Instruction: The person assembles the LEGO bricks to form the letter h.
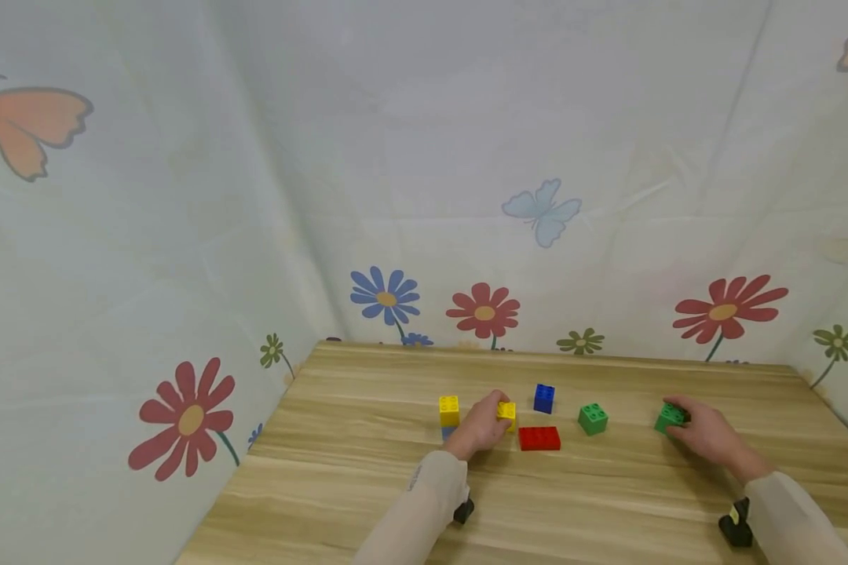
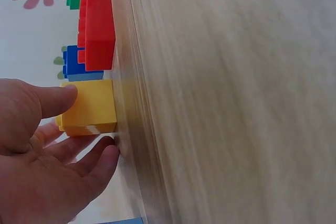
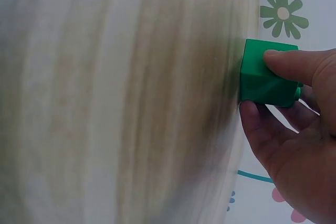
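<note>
My left hand [image 1: 485, 424] holds a yellow toy building block [image 2: 90, 107] between thumb and fingers, its base down at the wooden table. To its right lie a long red block [image 1: 540, 439] and, farther back, a blue block [image 1: 544, 398]. My right hand [image 1: 707, 430] grips a green block [image 3: 269, 74], thumb on the near face and fingers around the side, close to the tabletop. Another green block [image 1: 593, 419] stands between the two hands. Left of my left hand, a second yellow block [image 1: 448, 408] sits above a light blue one [image 1: 448, 431], partly hidden by the hand.
The wood-grained table [image 1: 311, 486] ends at a cloth backdrop [image 1: 424, 157] printed with flowers and butterflies, which also runs along the left side. Black wrist devices [image 1: 737, 524] show at both sleeves.
</note>
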{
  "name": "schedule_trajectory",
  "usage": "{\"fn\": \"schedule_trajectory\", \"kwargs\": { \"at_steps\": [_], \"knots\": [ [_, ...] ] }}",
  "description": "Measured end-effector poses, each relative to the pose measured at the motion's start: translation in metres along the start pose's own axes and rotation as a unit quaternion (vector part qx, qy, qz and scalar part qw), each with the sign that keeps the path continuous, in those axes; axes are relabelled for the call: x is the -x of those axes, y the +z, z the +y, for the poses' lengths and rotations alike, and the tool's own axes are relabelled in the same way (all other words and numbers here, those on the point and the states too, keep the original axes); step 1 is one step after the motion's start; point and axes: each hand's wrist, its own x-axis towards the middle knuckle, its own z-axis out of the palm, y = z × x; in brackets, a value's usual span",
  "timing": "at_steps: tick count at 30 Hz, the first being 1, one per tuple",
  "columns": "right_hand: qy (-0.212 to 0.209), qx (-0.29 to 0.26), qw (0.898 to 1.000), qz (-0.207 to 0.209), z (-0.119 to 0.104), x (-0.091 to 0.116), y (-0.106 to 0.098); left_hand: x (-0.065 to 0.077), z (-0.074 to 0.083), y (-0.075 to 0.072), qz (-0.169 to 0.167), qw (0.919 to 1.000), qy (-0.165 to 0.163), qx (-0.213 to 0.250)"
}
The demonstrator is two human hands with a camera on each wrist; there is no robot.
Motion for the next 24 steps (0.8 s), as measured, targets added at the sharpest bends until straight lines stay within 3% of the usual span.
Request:
{"fn": "schedule_trajectory", "kwargs": {
  "at_steps": [8,24],
  "knots": [
    [0.000,-0.008,1.000,0.001,-0.005,0.003,-0.003,0.007,-0.001,0.000,-0.008,0.9998,-0.009,0.014],
    [-0.038,-0.035,0.999,-0.007,-0.028,0.013,-0.007,0.025,-0.005,-0.004,-0.029,0.9995,0.015,-0.006]
  ]
}}
